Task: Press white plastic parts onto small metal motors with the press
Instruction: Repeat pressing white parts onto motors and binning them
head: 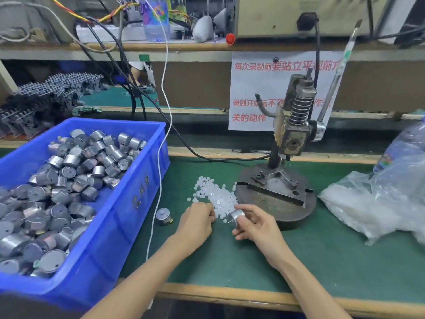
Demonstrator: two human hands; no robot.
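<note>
Blue crate [128,203] takes up the near left of the green bench [322,261], packed with small metal motors [69,180]. Next biggest is the press [294,134], upright at the back right on its round base, lever [338,72] tilted up. A clear plastic bag [379,203] of white stuff slumps to its right. The pile of white plastic parts [216,194] sits loose on the bench, touching the base's left edge. The left hand [197,224] has its fingers curled down at the pile's near edge (can't tell if its grip is pinching a part). The right hand [255,229] has its grip wrapped round one motor [238,216], just beside the pile. One stray motor [163,216] lies between crate and left hand.
</note>
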